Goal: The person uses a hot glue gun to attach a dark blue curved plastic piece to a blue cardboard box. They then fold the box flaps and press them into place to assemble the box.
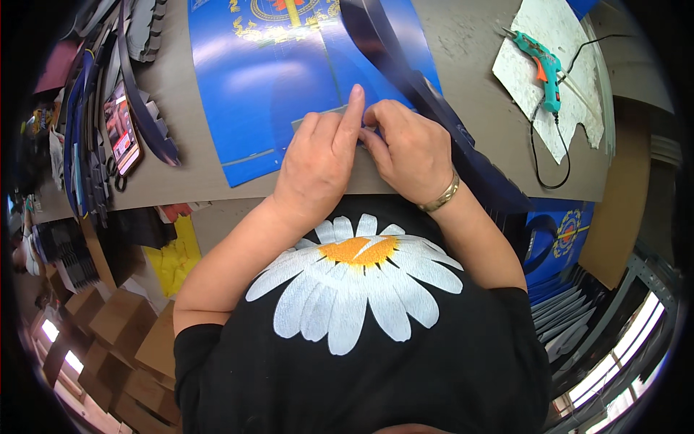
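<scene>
My left hand point(315, 160) is over the near edge of a blue printed sheet point(249, 108) with a gold emblem. Its index finger points up while the other fingers curl in; what lies under them is hidden. Beside it, my right hand point(413, 150) has thumb and index finger pinched together, the tips close to the left hand. Anything between them is too small to name. A long dark blue curved strip point(426, 94) with a notched edge crosses the sheet and runs behind my right wrist.
At the right, a green hot glue gun point(543, 70) with a black cord lies on a white board point(517, 94). Far left are a lit phone point(121, 134) and several dark notched strips point(137, 87). Cardboard boxes point(124, 318) stand below left; blue sheets point(560, 242) are below right.
</scene>
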The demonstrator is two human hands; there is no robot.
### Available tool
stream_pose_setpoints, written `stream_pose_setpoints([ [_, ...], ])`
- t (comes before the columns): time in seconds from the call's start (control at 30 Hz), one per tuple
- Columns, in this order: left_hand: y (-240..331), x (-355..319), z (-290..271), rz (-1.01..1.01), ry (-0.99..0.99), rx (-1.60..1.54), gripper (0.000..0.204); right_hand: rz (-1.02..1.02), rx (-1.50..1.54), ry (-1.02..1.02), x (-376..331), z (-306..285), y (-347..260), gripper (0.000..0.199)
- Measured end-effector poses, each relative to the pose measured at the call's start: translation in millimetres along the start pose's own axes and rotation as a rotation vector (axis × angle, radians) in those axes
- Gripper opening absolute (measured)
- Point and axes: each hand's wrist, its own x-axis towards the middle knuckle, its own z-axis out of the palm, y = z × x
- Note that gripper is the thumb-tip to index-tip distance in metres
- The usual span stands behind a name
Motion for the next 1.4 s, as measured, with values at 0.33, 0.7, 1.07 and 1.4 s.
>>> stream_pose_setpoints([
  [0.33,-7.3,-3.3,-10.0,-0.17,-0.026,-0.337,0.085,0.03,0.025,-0.011,-1.5,0.0,1.6,0.02],
  [0.7,-0.1,4.2,-10.1,-0.102,-0.046,-0.128,0.085,0.02,0.032,-0.004,-1.8,0.6,1.3,0.02],
  [1.07,3.2,0.2,-0.3,-0.059,-0.007,-0.01,0.082,-0.033,0.005,0.021,-2.7,2.5,4.2,0.02],
  [1.4,-3.1,-1.9,-9.5,-0.204,-0.005,-0.296,0.083,0.023,0.002,-0.002,-2.3,1.6,1.3,0.017],
])
